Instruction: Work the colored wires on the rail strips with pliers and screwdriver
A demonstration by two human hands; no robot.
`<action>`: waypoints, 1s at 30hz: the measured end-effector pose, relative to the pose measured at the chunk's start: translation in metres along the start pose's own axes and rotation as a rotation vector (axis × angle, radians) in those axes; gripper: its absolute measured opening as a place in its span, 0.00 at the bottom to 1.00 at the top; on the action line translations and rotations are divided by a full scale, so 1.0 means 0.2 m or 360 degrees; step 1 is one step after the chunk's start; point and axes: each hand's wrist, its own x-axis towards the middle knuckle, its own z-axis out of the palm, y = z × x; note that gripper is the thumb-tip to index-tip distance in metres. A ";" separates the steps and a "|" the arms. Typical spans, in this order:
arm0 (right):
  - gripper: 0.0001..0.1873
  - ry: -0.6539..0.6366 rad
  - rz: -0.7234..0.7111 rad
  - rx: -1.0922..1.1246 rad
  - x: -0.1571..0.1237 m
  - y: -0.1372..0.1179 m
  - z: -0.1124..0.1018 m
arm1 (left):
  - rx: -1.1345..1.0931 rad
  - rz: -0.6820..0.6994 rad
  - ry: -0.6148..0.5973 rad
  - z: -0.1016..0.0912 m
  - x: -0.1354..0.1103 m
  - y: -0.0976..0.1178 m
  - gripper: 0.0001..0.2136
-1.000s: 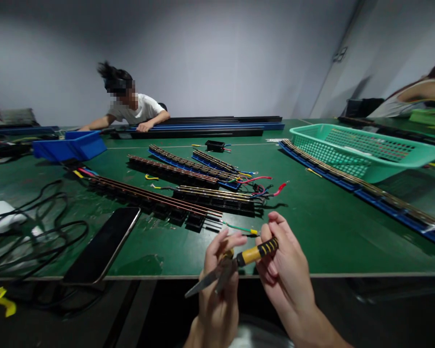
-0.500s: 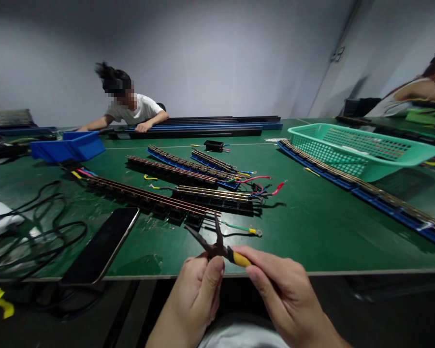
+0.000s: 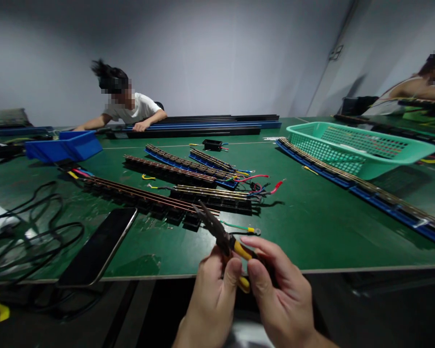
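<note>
A pair of pliers (image 3: 221, 236) with yellow and black handles is held over the table's front edge, its dark jaws pointing up and to the left, only slightly apart. My right hand (image 3: 284, 292) is closed around the handles. My left hand (image 3: 214, 290) is curled shut at the pivot, with its thumb beside the lower handle; whether anything else lies inside that hand is hidden. Just beyond the jaws lies a black strip with copper rods (image 3: 148, 199). A green wire with a ring terminal (image 3: 239, 227) is on the tabletop to the right of the jaws.
Several more rod strips (image 3: 213, 193) lie mid-table. A phone (image 3: 98, 246) and tangled black cables (image 3: 39, 232) are on the left, near a blue bin (image 3: 63, 147). On the right stand a green basket (image 3: 362, 145) and a long blue-based strip (image 3: 355, 186). Two people work farther off.
The pliers' jaws have come closer together and the tool has tilted. My hands have drawn nearer each other, the left shifting right.
</note>
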 end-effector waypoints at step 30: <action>0.20 -0.0177 -0.0555 -0.0143 0.13 0.15 -0.18 | -0.0075 -0.0093 -0.0644 -0.04 0.13 0.12 0.20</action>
